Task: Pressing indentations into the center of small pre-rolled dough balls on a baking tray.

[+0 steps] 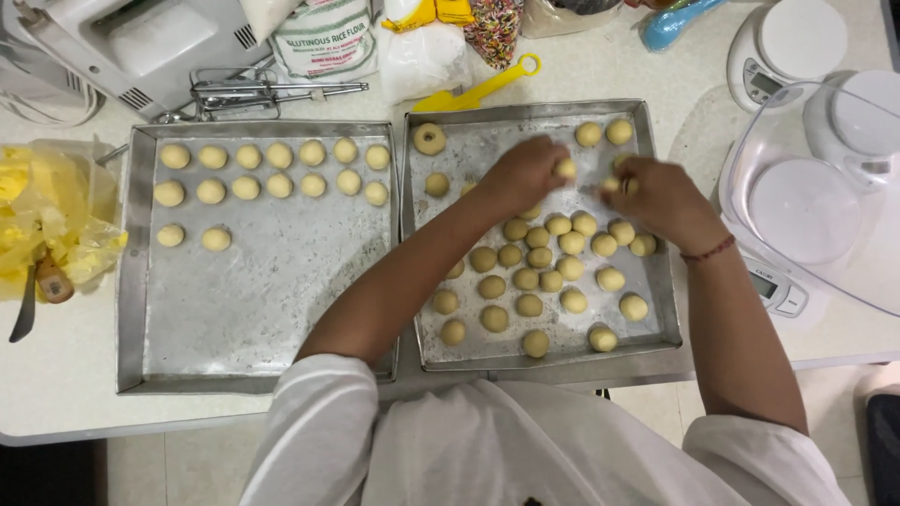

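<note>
Dough balls, small and pale yellow, are what both hands are busy with, and they look soft, light and easily dented, the kind of thing best pinched gently at the sides with the fingertips rather than squeezed. Starting at the far left of the frame, a crumpled yellow plastic bag (52, 211) lies on the white counter (56, 394), with a dark-handled utensil (26, 309) beside it. Next comes the left baking tray (272, 309), a bare metal pan with neat rows of dough balls (278, 184) across its upper part and most of its floor uncovered. Above it, at the top of the frame, sit a white hand mixer (141, 47), its metal beaters (272, 92) and a bag of flour (323, 42). Right of centre is the right baking tray (656, 328), where the balls lie in a looser crowd across its lower half, plus one flattened ring-like piece (429, 139) in its upper left corner. The left hand (520, 173) hovers over the upper middle of this tray, fingers curled together around one dough ball (564, 169) at its tips. Just beside it, the right hand (661, 197), a red thread bracelet (710, 250) at the wrist, has its fingertips closed on another small piece (614, 184). A yellow spatula (478, 92) lies above the tray, and at the far right stand white kitchen scales (783, 52) and a clear plastic bowl (816, 197).
</note>
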